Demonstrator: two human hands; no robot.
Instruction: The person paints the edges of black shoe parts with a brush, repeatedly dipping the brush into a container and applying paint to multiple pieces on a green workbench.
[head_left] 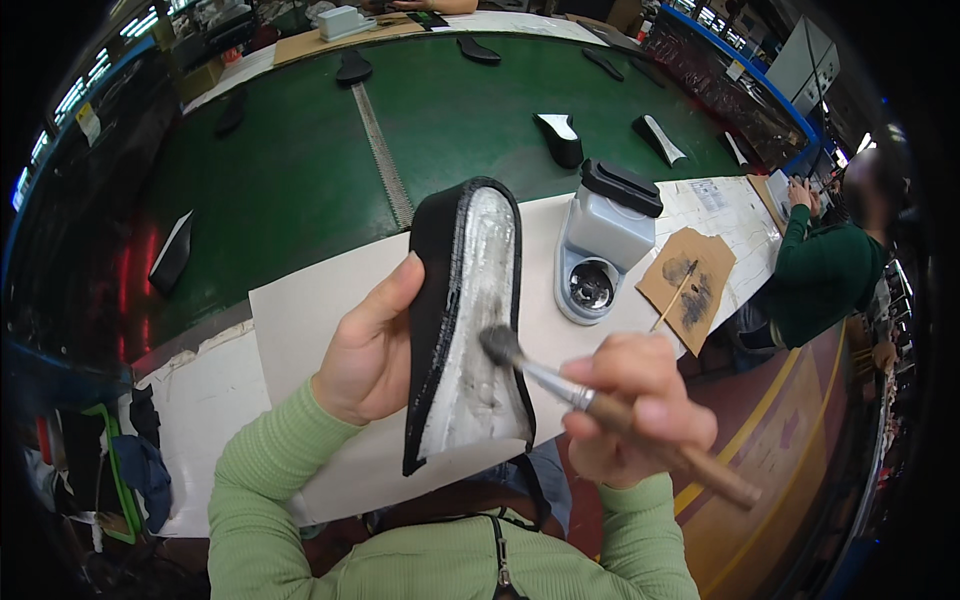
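Note:
My left hand (370, 345) grips a black wedge shoe sole (432, 330) by its left side, holding it up above the white sheet (290, 320). The sole's inner face is whitish and wet-looking, with grey smears along its middle. Between the fingers of my right hand (640, 405) is a paintbrush (615, 412) with a wooden handle and metal collar. Its dark bristles touch the sole's whitish face near the right edge. Behind the sole stands a pale dispenser bottle (612, 232) with a black lid and a round cup (591, 285) of dark liquid.
A brown cardboard piece (715, 262) with dark stains and a thin brush (675, 295) lies right of the dispenser. Beyond runs a green conveyor belt (290, 170) carrying several soles, including a white-faced one (562, 140). A co-worker in a green top (835, 260) works at the right.

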